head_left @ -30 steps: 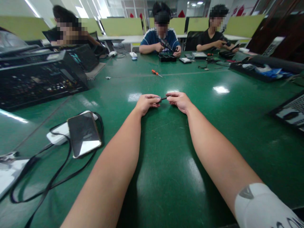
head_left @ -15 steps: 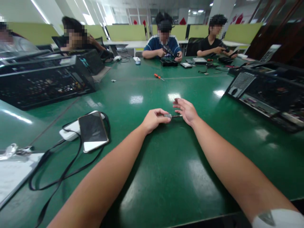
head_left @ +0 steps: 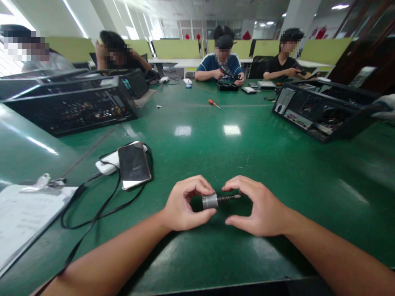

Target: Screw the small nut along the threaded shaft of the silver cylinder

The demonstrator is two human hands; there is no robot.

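A short metal cylinder (head_left: 210, 201) with a thin, spring-wrapped shaft pointing right is held between the thumb and fingers of my left hand (head_left: 189, 204). My right hand (head_left: 257, 206) is curved around the shaft's tip with thumb and fingers apart, and holds nothing. The shaft's end sits in the gap between its fingers. Both hands are low over the green table (head_left: 197, 152), near its front edge.
Left of my hands are a phone (head_left: 133, 164), a white power bank (head_left: 108, 163), a black strap and a clipboard (head_left: 27, 213). Open computer cases stand at left (head_left: 77, 102) and right (head_left: 324, 107). An orange screwdriver (head_left: 212, 103) lies ahead. Several people sit around.
Both hands and the metal cylinder now appear lower in view. The view has shifted, and the right computer case has moved left, with a gloved hand now at its right side.
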